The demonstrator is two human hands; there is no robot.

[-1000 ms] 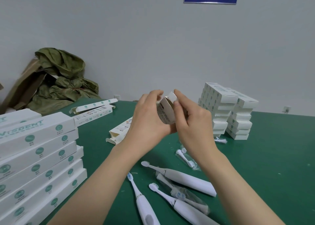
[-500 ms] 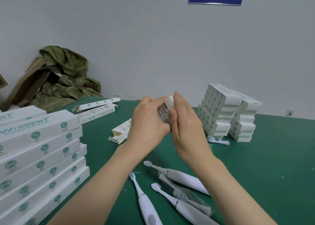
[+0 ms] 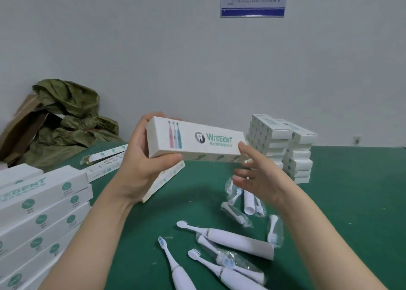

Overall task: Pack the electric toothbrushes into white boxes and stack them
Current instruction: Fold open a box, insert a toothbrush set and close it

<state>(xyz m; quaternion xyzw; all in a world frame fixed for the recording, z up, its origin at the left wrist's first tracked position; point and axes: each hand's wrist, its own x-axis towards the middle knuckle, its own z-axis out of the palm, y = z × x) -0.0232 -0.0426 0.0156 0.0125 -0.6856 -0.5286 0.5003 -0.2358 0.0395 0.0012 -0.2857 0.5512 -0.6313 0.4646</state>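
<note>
Box [image 3: 195,141] now closed and turned level; I grasp it in the left hand [image 3: 140,164], right hand [image 3: 259,177] released, fingers relaxed. Judged ready for the stack [image 3: 281,144].

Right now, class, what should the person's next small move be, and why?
Probably carry the white printed cardboard box to the nearby left stack of white boxes and lay it on top. The left hand holds it level above the green table, its visible end looks closed, and the open right hand is beside its other end.
</note>
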